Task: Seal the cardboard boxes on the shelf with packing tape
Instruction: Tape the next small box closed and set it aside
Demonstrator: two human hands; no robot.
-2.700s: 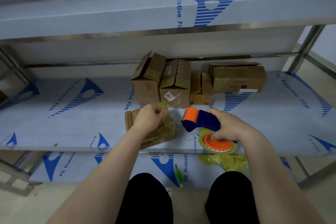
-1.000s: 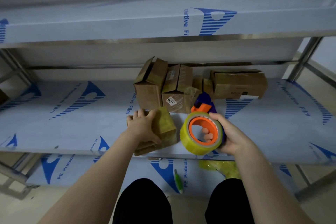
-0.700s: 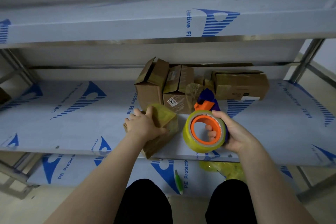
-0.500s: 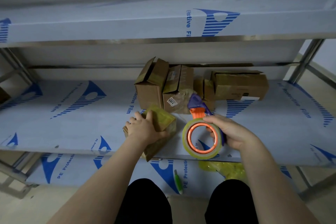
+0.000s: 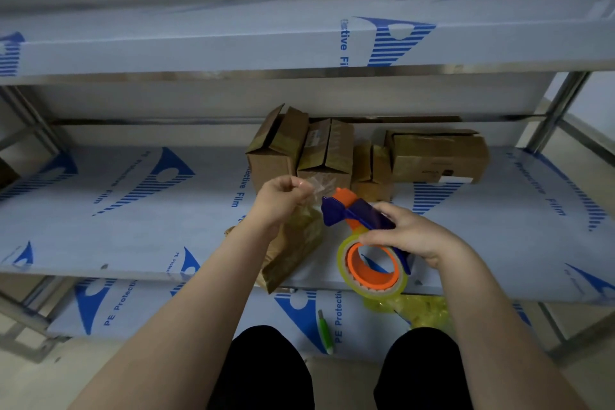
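Observation:
A small cardboard box (image 5: 293, 250), wrapped in yellowish tape, lies tilted at the front edge of the middle shelf (image 5: 133, 216). My left hand (image 5: 283, 200) is raised above it and pinches the free end of the clear tape (image 5: 319, 185). My right hand (image 5: 412, 233) grips the blue and orange tape dispenser (image 5: 352, 213), whose yellowish tape roll (image 5: 371, 268) hangs over the shelf edge. Several more cardboard boxes (image 5: 326, 156) stand at the back, some with open flaps.
An upper shelf (image 5: 233, 43) overhangs close above. A lower shelf holds a green utility knife (image 5: 324, 331) and crumpled yellow tape (image 5: 422, 311). Metal posts (image 5: 555, 110) stand at the right and left. My knees show at the bottom.
My left hand left the small box and rose to pinch the tape end. The dispenser turned so its blue head points left toward that hand.

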